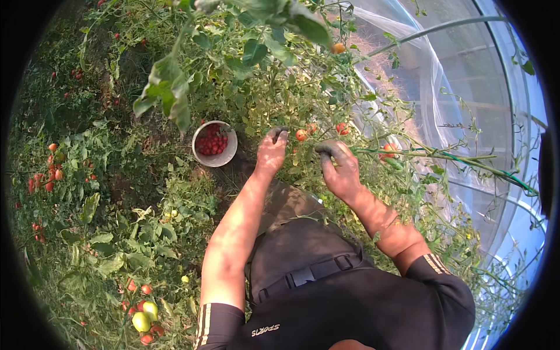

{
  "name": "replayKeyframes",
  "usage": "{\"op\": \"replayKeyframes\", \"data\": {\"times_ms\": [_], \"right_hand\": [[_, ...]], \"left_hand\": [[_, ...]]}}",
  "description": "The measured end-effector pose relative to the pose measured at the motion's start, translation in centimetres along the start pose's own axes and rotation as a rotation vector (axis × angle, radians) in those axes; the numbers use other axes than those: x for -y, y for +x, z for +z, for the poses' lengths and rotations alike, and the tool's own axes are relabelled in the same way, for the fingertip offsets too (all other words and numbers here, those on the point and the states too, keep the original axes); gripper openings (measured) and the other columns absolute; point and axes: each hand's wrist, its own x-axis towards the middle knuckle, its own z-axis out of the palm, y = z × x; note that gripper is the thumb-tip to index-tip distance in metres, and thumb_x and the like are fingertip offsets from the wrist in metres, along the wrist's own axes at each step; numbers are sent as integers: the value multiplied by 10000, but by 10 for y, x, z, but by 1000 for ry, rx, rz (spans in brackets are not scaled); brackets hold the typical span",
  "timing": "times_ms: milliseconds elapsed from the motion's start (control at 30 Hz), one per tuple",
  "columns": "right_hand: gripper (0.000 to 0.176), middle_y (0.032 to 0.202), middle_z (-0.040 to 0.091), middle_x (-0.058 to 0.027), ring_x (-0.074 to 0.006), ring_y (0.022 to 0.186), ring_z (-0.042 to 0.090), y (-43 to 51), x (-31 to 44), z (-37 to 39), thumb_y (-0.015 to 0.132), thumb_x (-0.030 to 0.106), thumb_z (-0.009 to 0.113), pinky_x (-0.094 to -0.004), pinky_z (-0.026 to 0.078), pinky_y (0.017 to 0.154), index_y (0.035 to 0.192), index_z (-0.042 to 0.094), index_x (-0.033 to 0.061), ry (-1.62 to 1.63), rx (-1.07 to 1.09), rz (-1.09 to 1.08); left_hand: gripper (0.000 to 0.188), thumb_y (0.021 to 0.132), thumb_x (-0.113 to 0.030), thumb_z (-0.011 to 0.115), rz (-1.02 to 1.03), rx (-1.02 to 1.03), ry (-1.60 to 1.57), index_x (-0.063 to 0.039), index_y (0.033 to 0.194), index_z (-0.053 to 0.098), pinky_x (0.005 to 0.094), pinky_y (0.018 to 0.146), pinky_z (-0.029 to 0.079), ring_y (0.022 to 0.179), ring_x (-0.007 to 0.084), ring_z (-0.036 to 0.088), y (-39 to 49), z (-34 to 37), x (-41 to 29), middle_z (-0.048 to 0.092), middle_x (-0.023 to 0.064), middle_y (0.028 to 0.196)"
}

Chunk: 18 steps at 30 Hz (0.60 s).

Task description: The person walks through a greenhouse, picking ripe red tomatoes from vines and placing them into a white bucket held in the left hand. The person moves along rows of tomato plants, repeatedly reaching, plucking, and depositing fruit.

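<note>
My left hand (271, 151) is half curled beside the tomato vines, its fingertips darkly stained; what its palm may hold is hidden. Across from it, my right hand (340, 169) reaches in with thumb and forefinger parted and nothing visible between them. Between and just beyond the hands hang a ripe orange-red tomato (301, 134), a second tomato (311, 127) and a redder one (342, 128). Another tomato (388, 151) is partly covered by stems to the right. Left of my left hand stands a whitish bucket (232, 148) holding many small red tomatoes (212, 142).
A long vine stem (472, 161) with green twine runs out to the right. Clear plastic sheeting (393, 65) and a curved metal tube (442, 29) form the greenhouse side. Leaves (166, 83) hang close overhead. More tomatoes (150, 310) grow at lower left.
</note>
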Motion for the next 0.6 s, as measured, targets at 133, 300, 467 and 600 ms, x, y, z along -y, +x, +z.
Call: {"op": "replayKeyframes", "data": {"times_ms": [133,300,467,600], "right_hand": [[288,1158,678,-199,-378,1109,627,52,-46,-30,943,127,484,-458,478,1003,1111,679,-3,-482,-258,88],[350,1021,704,-210,-394,878,675,75,-171,-69,913,229,530,-460,540,790,1161,652,13,-249,221,714],[525,1004,695,-93,-185,857,644,42,-136,-84,888,199,565,-329,532,728,1400,554,83,8,413,847],[584,1135,692,-181,-262,1022,660,25,-113,-83,897,210,576,-374,509,891,1466,492,109,-195,558,572]], "left_hand": [[424,968,-391,599,-2,94,214,-64,1231,665,352,928,499,1059,260,668,51,39,-9,726,128,1141],[477,872,-423,684,-304,380,155,-114,1234,669,320,888,506,953,194,693,39,72,-34,736,92,1120],[578,853,-403,686,-250,559,266,-105,1344,626,331,931,487,988,189,677,5,60,-16,688,87,1215],[681,884,-433,696,-321,579,-333,-32,1411,537,379,976,476,1078,201,662,-1,57,31,599,102,1376]]}}
